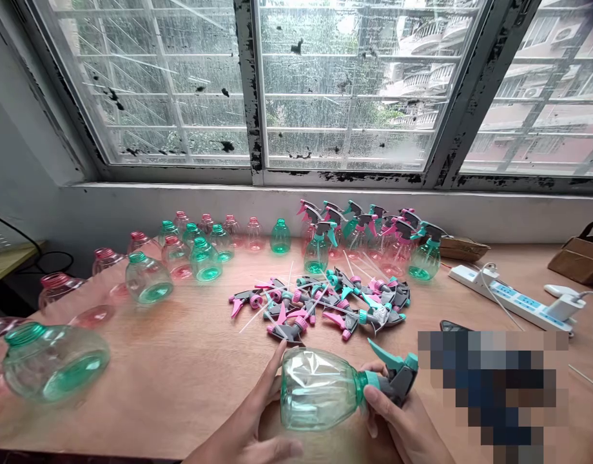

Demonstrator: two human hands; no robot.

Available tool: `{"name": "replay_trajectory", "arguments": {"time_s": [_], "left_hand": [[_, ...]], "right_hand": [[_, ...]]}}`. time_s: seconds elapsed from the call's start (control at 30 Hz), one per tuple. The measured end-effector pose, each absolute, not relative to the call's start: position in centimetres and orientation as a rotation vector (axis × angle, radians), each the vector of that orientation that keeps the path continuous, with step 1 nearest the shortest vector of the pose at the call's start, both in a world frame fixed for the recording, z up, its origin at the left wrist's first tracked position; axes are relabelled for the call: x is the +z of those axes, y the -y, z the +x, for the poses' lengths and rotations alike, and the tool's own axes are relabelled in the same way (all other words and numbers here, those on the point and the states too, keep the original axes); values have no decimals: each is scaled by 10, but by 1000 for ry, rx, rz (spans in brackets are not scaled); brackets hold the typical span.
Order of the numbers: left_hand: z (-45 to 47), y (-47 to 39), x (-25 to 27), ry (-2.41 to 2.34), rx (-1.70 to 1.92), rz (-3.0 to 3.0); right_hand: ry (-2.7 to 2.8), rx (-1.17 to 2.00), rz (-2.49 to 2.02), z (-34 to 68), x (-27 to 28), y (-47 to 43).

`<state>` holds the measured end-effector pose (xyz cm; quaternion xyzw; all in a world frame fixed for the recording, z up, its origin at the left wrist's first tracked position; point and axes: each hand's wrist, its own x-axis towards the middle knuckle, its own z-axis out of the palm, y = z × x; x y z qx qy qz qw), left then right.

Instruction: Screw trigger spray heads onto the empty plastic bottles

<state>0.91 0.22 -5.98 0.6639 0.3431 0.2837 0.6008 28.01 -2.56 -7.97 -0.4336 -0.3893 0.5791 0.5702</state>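
Note:
A clear spray bottle with a green collar lies sideways just above the front of the table. Its grey and teal trigger head is fitted at the neck and points right. My right hand grips the bottle at the collar between thumb and fingers. Beside the bottle's base is my left hand, open, with index finger and thumb spread apart; whether it touches the plastic I cannot tell. Beyond the hands lies a pile of loose trigger heads, grey with pink or teal parts and thin white tubes.
Headless bottles, such as a green-necked one, line the left side and back. Assembled spray bottles stand together by the wall. On the right are a white power strip, a brown box and a blurred-out patch.

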Motion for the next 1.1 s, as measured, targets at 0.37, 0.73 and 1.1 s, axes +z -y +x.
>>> {"name": "replay_trajectory", "arguments": {"time_s": [0.37, 0.73, 1.1], "left_hand": [[8, -4, -59, -824, 681, 1544], [10, -4, -58, -763, 712, 1401], [10, -2, -57, -742, 697, 1456]], "right_hand": [[896, 1322, -1059, 277, -72, 28], [875, 1359, -984, 278, -78, 29], [890, 1403, -981, 281, -83, 28]]}}
